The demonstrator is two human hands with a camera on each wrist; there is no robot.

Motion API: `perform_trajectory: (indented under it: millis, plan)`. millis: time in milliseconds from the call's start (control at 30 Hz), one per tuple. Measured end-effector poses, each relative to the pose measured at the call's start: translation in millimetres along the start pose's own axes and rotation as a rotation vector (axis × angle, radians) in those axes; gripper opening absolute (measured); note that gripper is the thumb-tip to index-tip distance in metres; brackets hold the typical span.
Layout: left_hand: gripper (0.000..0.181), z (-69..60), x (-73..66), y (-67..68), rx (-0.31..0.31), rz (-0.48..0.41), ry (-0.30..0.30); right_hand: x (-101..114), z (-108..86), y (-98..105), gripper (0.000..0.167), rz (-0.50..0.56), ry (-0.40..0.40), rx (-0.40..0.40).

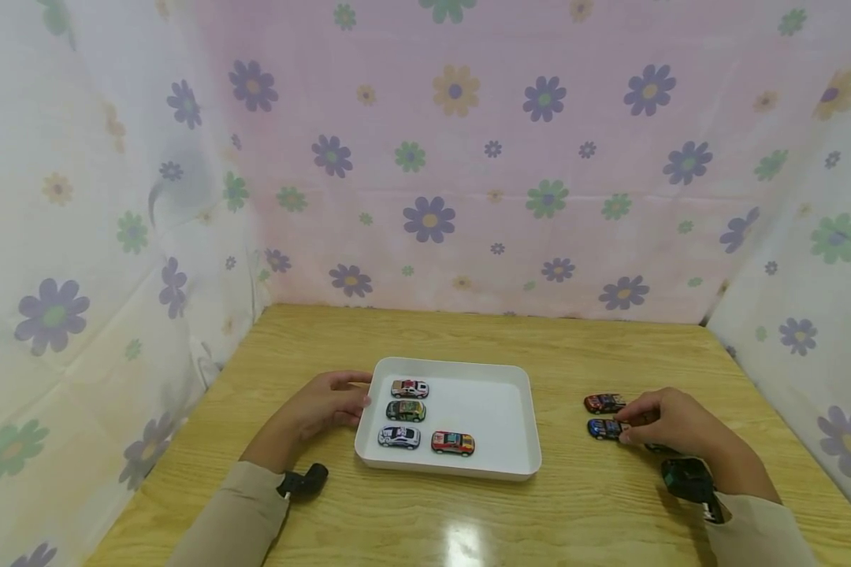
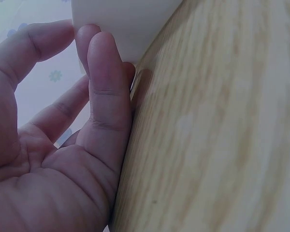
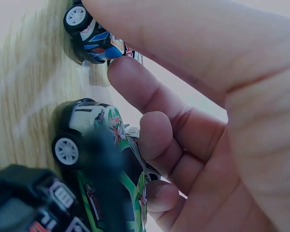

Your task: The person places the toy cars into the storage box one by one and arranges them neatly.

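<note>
A white tray (image 1: 461, 470) stands on the wooden table with several toy cars inside. In its left column are a white-and-red car (image 1: 410, 388), a dark green car (image 1: 406, 410) and a white car (image 1: 399, 437); a red-and-yellow car (image 1: 453, 442) sits to their right. My left hand (image 1: 328, 405) touches the tray's left outer wall with loosely bent fingertips. To the tray's right, my right hand (image 1: 670, 425) pinches a blue toy car (image 1: 604, 428) between thumb and index finger. Beneath that hand is a green-and-white car (image 3: 130, 176), mostly hidden in the head view.
A red toy car (image 1: 605, 403) lies just behind the blue one. Flowered cloth (image 1: 468, 173) encloses the table (image 1: 326, 528) at the back and both sides. Each wrist wears a small black camera.
</note>
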State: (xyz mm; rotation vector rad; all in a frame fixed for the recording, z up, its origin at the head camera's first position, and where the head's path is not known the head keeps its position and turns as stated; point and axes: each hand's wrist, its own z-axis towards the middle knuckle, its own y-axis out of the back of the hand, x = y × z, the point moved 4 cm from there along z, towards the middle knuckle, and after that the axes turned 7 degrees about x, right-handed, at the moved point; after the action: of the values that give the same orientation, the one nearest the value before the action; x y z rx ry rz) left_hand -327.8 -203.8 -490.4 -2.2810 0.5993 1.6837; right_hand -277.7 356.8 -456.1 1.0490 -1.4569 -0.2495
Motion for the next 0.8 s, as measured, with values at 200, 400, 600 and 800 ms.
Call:
perform_trajectory:
  millis: [200, 400, 600, 800]
  plan:
    - [0.059, -0.2, -0.6, 0.3, -0.014, 0.001, 0.009, 2, 0.0, 1, 0.033, -0.024, -0.017, -0.011]
    - [0.061, -2.3, -3.3, -0.4, 0.005, 0.000, -0.003, 1, 0.0, 1, 0.032, -0.036, -0.051, -0.026]
    - [0.059, -0.5, -3.2, -0.6, -0.001, -0.002, 0.007, 4, 1.0, 2, 0.029, -0.039, -0.043, -0.041]
    - [0.059, 0.6, -2.4, 0.9, -0.014, -0.003, 0.014, 13, 3.1, 3, 0.025, -0.070, -0.031, -0.074]
